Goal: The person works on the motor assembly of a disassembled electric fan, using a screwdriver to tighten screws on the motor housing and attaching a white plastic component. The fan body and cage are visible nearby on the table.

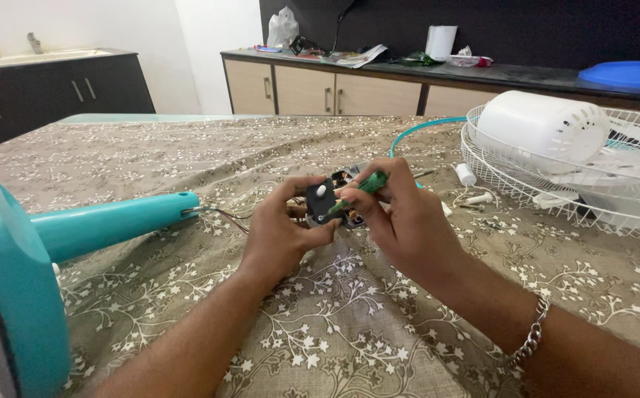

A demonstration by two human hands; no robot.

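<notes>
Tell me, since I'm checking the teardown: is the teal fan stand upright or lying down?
Lying down. The teal fan stand rests flat on the patterned tablecloth, its round base on edge and wires trailing from the pole's open end.

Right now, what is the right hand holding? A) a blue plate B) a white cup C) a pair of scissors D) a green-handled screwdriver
D: the right hand grips a green-handled screwdriver, its tip at the small black part that the left hand holds.
</notes>
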